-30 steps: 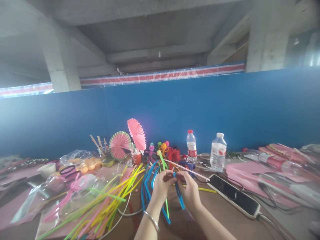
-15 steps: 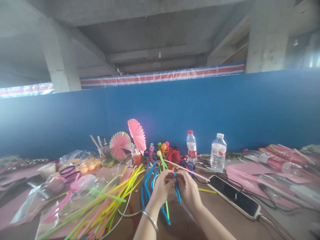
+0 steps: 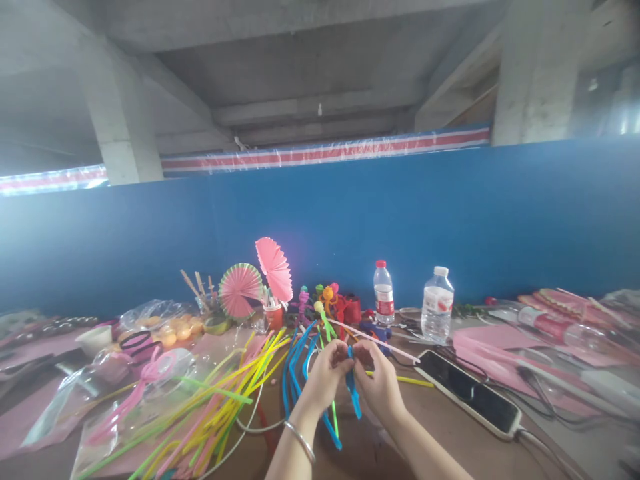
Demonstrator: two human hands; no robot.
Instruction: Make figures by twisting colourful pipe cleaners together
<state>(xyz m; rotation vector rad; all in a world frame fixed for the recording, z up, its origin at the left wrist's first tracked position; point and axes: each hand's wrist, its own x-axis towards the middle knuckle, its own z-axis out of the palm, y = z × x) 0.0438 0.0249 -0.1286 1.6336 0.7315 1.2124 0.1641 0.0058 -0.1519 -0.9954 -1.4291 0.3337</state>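
My left hand [image 3: 327,368] and my right hand [image 3: 376,375] meet over the middle of the table, fingertips pinched close together. Between them they grip a blue pipe cleaner piece [image 3: 353,387], folded or twisted at the top, its ends hanging down below the fingers. The exact shape at the fingertips is partly hidden. Left of my left hand lie loose blue pipe cleaners [image 3: 291,373]. Just behind the hands stands a small green pipe cleaner figure [image 3: 325,320] with a pale yellow head. A silver bangle [image 3: 300,441] circles my left wrist.
Yellow, green and pink pipe cleaners [image 3: 235,393] spread at the left. A phone [image 3: 470,393] with a cable lies at the right. Two water bottles [image 3: 384,293] stand behind. Pink paper fans [image 3: 274,268] rise from a red cup [image 3: 273,318], near several small figures [image 3: 303,305].
The blue pipe cleaner's hanging ends have swung slightly and now sit closer together. Both hands keep nearly the same place, with the right fingers shifted a little.
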